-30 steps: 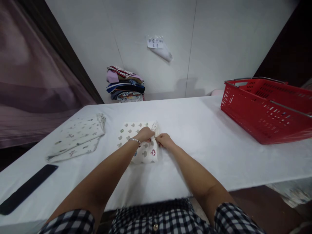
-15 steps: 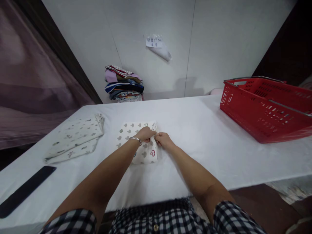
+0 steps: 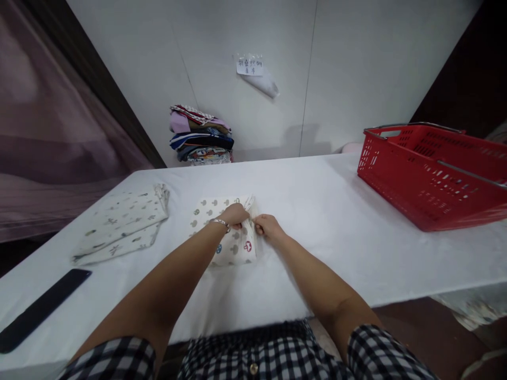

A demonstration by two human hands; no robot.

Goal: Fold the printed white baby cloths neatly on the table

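Note:
A small folded white cloth with a grey and red mushroom print (image 3: 222,227) lies in the middle of the white table (image 3: 317,211). My left hand (image 3: 234,215), with a silver bracelet at the wrist, rests on its right part and pinches the cloth's right edge. Just beside it, my right hand (image 3: 266,227) pinches the same edge from the right side. The two hands nearly touch. Both have their fingers closed on the fabric.
A second folded printed cloth (image 3: 122,221) lies to the left. A black flat object (image 3: 39,309) sits near the front left edge. A red plastic basket (image 3: 431,174) stands at the right. A pile of folded clothes (image 3: 200,134) rests against the back wall.
Both hands have stayed at the cloth's right edge, working it slightly; the edge now stands a little higher near the fingers.

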